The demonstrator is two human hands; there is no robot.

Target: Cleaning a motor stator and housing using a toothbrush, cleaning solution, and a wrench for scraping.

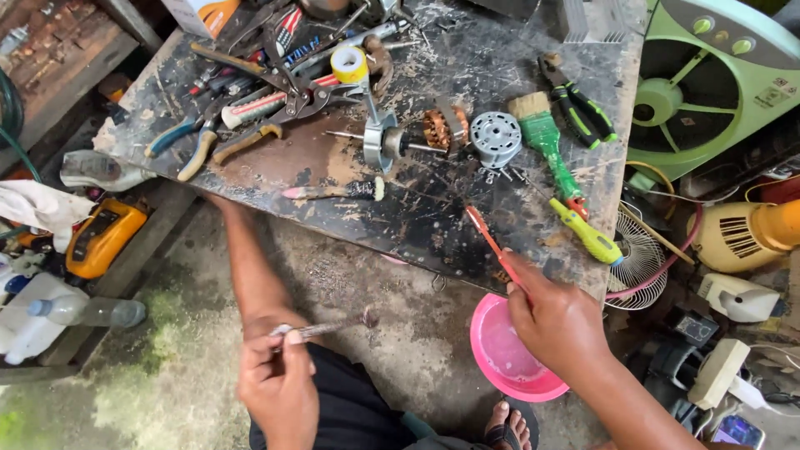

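left hand [275,379] held low, its grip closed; right hand [557,321] reaches forward, fingers pinched.

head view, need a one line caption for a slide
Left hand holds a thin metal rod, right hand a red toothbrush, at a scarred workbench.

The right hand [557,321] is covering the lower end of the red toothbrush [492,244]. The workbench [450,225] edge is hiding part of the pink bowl [504,350]. The picture's top edge is cutting off the green fan [708,75].
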